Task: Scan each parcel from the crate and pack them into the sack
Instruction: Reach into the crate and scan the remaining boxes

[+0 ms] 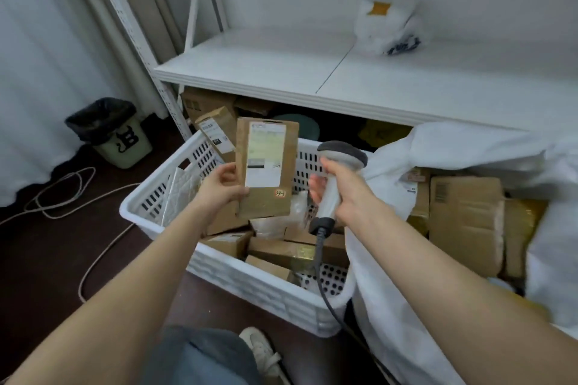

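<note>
The label (266,156) on the parcel (266,200) is blurring beyond reading. The left hand (223,186) is pinching this parcel upright over the crate (250,287) of boxes (275,248); the right hand (344,194) is curling its fingers round the scanner (339,155) beside it. The sack (391,306) is holding more boxes.

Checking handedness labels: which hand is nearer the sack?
Right: the right hand, gripping the scanner, is beside the sack; left hand holds a parcel over the crate, farther.
</note>
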